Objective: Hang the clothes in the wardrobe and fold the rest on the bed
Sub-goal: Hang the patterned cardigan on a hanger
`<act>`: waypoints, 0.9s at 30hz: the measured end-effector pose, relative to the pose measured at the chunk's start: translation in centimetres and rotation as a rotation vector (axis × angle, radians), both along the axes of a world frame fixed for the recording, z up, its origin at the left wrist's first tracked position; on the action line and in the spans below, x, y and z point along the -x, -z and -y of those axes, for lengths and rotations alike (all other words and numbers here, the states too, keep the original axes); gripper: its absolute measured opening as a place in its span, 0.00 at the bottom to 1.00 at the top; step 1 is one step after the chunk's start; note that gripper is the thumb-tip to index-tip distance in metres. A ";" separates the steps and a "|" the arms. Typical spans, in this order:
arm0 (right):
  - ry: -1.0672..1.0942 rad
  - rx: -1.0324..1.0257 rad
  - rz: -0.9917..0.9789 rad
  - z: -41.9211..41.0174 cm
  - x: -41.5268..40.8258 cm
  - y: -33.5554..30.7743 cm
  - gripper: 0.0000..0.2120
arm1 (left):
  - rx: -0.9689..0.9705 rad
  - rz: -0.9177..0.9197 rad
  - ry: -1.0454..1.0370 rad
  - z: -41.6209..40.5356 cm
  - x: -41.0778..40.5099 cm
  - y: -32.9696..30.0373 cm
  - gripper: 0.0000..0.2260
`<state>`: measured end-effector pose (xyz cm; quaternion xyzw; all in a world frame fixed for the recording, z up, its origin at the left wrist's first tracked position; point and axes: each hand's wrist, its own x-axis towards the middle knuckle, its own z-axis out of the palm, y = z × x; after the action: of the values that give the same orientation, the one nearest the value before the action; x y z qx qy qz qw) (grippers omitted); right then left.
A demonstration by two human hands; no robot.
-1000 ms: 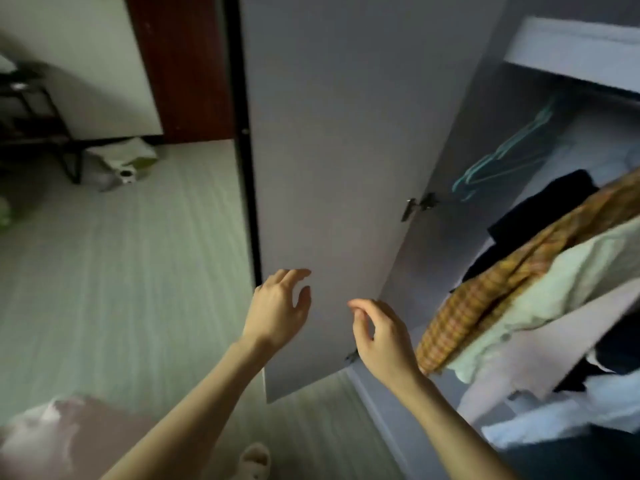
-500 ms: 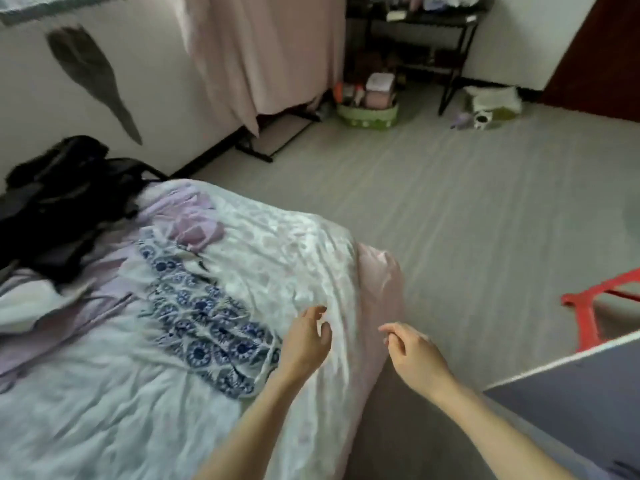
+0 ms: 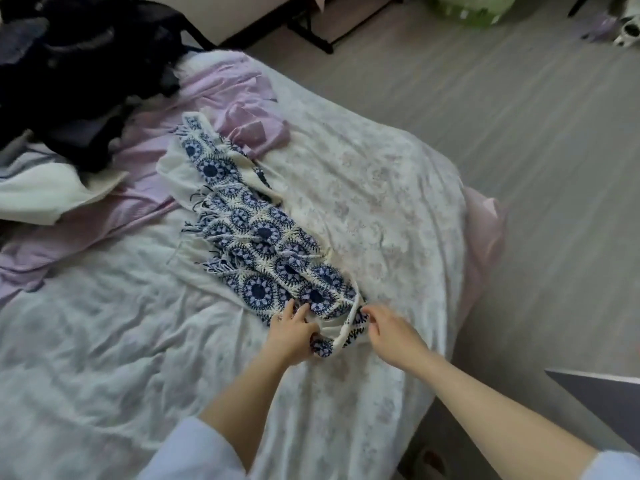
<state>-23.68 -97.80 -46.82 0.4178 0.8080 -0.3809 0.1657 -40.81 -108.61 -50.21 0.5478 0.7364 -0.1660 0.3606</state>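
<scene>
Both hands, left hand (image 3: pixel 290 336) and right hand (image 3: pixel 389 329), curl their fingers, gripping the blue-and-white crocheted garment's (image 3: pixel 263 237) near end on the bed (image 3: pixel 381 188).

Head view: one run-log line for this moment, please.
stage: pickup | left hand: gripping blue-and-white crochet garment near end | right hand: gripping same end | garment: lying on bed
</scene>
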 end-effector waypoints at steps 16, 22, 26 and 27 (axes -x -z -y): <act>0.049 0.168 -0.138 -4.4 -1.4 -8.6 0.05 | -1.035 0.185 -0.147 -6.9 -1.2 -18.9 0.09; 0.657 -0.223 -0.331 -9.0 -14.1 -14.8 0.13 | -0.885 0.407 0.053 -9.9 -11.8 -22.4 0.08; 0.950 -0.214 -0.637 -9.6 -24.9 -20.0 0.18 | -0.729 0.512 0.314 -13.6 -20.4 -25.1 0.08; 0.966 -0.238 -0.684 -9.4 -27.3 -21.1 0.19 | -0.738 0.513 0.325 -14.5 -22.4 -25.6 0.08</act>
<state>3.57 -88.36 -25.71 0.6071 0.5712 -0.4329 -0.3432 -18.40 -94.08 -24.57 0.7705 0.5384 0.1930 0.2814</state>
